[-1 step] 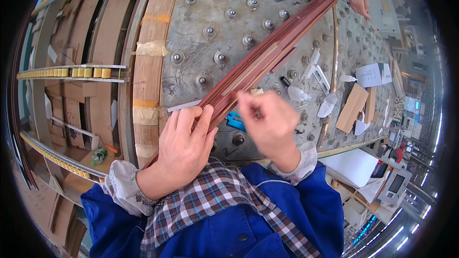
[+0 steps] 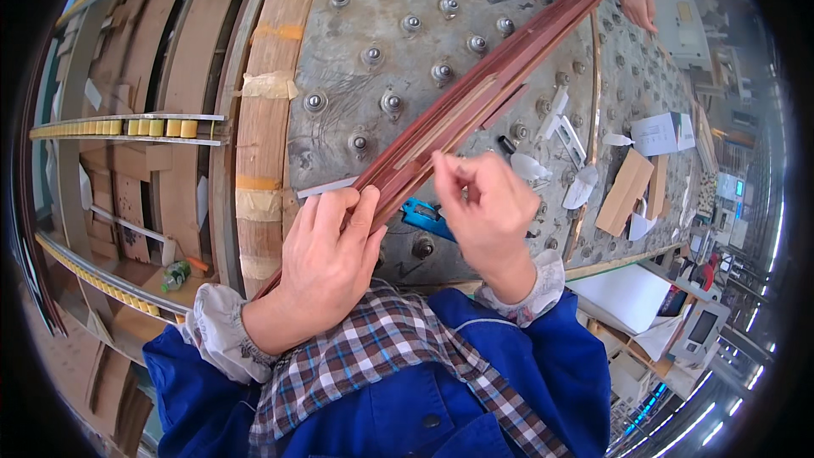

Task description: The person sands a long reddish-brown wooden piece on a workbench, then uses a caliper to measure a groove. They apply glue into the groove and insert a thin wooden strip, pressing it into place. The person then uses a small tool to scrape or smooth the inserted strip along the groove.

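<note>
A long reddish-brown moulding [image 2: 496,64], with a pale band along its face, runs diagonally from my lap to the far right of the table. My left hand [image 2: 326,263] is wrapped over its near end, thumb and fingers pressed around it. Close to the moulding's right edge is my right hand [image 2: 490,212], its fingers curled in and its thumb and forefinger pinched at the edge. Whatever may be between them is too small to make out. A blue hand tool [image 2: 426,218] lies on the table between my hands, partly behind the right one.
Ball rollers stud the metal table [image 2: 339,59], bordered by a wooden beam [image 2: 275,51] at left. Another person's hand [image 2: 636,2] is by the moulding's far end. Cardboard pieces [image 2: 626,193], papers [image 2: 653,134] and a white bottle [image 2: 530,168] lie at right.
My right hand has shifted slightly right and up along the moulding, and it is less blurred. My left hand keeps its hold in the same place.
</note>
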Motion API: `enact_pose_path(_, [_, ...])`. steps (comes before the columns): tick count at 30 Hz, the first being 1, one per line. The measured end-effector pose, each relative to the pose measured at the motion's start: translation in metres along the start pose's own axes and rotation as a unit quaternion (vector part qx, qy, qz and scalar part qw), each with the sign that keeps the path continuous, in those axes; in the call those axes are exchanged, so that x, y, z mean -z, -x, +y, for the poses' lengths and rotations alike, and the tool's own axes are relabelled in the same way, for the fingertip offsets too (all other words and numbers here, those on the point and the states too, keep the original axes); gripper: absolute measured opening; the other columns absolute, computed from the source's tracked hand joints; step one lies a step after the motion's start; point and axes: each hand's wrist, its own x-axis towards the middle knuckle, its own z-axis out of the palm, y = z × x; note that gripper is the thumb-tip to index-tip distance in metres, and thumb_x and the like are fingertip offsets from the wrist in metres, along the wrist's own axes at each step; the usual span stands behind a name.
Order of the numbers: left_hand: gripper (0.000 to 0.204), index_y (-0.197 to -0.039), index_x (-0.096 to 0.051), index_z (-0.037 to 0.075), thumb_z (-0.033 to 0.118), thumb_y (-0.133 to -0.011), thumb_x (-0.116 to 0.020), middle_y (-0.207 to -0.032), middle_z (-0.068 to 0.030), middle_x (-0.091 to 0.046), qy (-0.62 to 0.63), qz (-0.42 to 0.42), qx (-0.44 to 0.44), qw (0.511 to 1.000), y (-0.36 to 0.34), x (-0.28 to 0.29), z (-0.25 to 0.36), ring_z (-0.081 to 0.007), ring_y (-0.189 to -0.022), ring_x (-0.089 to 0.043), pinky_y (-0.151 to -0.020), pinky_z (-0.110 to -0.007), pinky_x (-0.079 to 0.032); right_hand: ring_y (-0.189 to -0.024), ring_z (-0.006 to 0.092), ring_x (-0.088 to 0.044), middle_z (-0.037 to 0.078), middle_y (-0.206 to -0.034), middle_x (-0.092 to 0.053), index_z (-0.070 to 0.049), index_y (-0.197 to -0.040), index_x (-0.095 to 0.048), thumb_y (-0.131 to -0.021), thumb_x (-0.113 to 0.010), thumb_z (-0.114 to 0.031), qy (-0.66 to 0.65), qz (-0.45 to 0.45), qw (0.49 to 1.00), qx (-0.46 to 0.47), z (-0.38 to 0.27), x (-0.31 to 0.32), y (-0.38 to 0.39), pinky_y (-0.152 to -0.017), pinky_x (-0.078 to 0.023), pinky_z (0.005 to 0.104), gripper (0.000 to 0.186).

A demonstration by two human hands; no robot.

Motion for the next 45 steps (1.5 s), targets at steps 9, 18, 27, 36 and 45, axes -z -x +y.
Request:
enact_pose_path(9, [0.056,-0.125,-0.056,-0.003,-0.002,-0.072,-0.075,-0.102,-0.0173,-0.055,-0.002,0.004,-0.008,1.000,0.000,0.000,-0.002,-0.0343,-0.086,-0.056,-0.070,-0.041,-0.049,-0.050,0.0178,-0.059,0.006,-0.064,-0.061,-0.006,-0.083,-0.066,-0.078,-0.078,-0.008,-0.158,-0.087,0.980,-0.090,-0.020,0.010,0.012,-0.045,-0.044,0.0300,0.013])
enact_pose_path(18, [0.055,-0.127,-0.054,-0.004,-0.002,-0.075,-0.074,-0.105,-0.0178,-0.055,-0.006,-0.003,-0.014,1.000,0.000,0.000,-0.002,-0.0321,-0.085,-0.058,-0.068,-0.039,-0.050,-0.049,0.0209,-0.059,0.007,-0.068,-0.065,-0.006,-0.105,-0.067,-0.075,-0.068,0.001,-0.031,-0.098,0.993,-0.053,-0.007,0.012,0.020,-0.046,-0.045,0.0327,0.031])
enact_pose_path(27, [0.053,-0.125,-0.056,-0.004,-0.003,-0.075,-0.073,-0.105,-0.0180,-0.055,-0.008,-0.010,-0.014,1.000,-0.001,0.000,-0.002,-0.0325,-0.086,-0.058,-0.070,-0.039,-0.050,-0.054,0.0225,-0.063,0.007,-0.068,-0.065,-0.006,-0.104,-0.067,-0.075,-0.068,-0.004,-0.107,-0.146,0.983,0.011,-0.023,0.010,0.028,-0.048,-0.048,0.0342,0.029])
enact_pose_path(36, [0.053,-0.124,-0.056,-0.004,0.000,-0.075,-0.074,-0.103,-0.0173,-0.055,-0.003,-0.008,-0.004,1.000,0.000,0.001,0.000,-0.0337,-0.089,-0.057,-0.072,-0.041,-0.049,-0.043,0.0188,-0.054,0.004,-0.053,-0.054,-0.004,-0.109,-0.068,-0.079,-0.068,0.001,-0.065,-0.052,0.996,-0.044,-0.014,0.002,0.024,-0.043,-0.042,0.0326,0.031])
enact_pose_path(45, [0.054,-0.124,-0.056,-0.004,-0.001,-0.073,-0.074,-0.102,-0.0171,-0.055,-0.002,0.004,-0.006,1.000,0.001,-0.002,-0.002,-0.0345,-0.088,-0.056,-0.072,-0.042,-0.048,-0.043,0.0198,-0.054,0.006,-0.055,-0.054,-0.002,-0.118,-0.067,-0.070,-0.067,0.004,-0.059,-0.121,0.990,0.051,-0.026,0.009,0.026,-0.044,-0.043,0.0328,0.048])
